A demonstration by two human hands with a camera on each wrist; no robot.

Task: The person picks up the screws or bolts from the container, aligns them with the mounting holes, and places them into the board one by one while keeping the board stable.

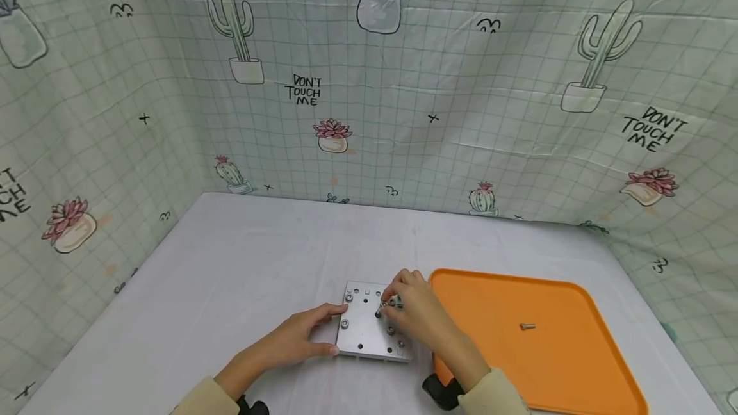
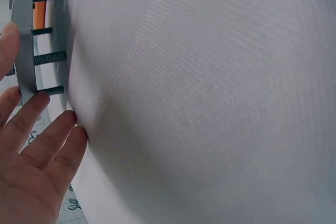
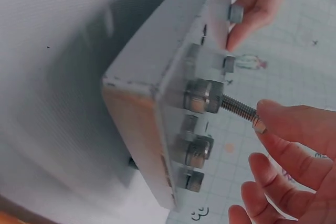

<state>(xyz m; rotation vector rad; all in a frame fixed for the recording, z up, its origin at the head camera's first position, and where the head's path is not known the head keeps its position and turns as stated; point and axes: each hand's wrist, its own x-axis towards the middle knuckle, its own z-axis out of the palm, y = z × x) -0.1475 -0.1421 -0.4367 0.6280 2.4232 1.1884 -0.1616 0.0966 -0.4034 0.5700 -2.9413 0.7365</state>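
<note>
My right hand (image 1: 414,306) pinches a small metal screw (image 3: 239,107) by its head, between thumb and fingertip. Its threaded end points toward the top of a silver metal plate (image 1: 362,330); whether the tip sits inside a hole cannot be told. Thumb and fingers of my left hand (image 1: 300,336) hold that plate at its left side and near corner. Several screw heads, such as one socket-head screw (image 1: 344,324), stand on the top face, among dark holes. In the left wrist view, threaded shanks (image 2: 50,57) stick out below the plate.
An orange tray (image 1: 490,364) lies to the right, close to the plate. One loose screw (image 1: 527,326) rests in it. White cloth (image 1: 248,261) covers the table, and a printed curtain (image 1: 403,82) hangs behind and at the sides.
</note>
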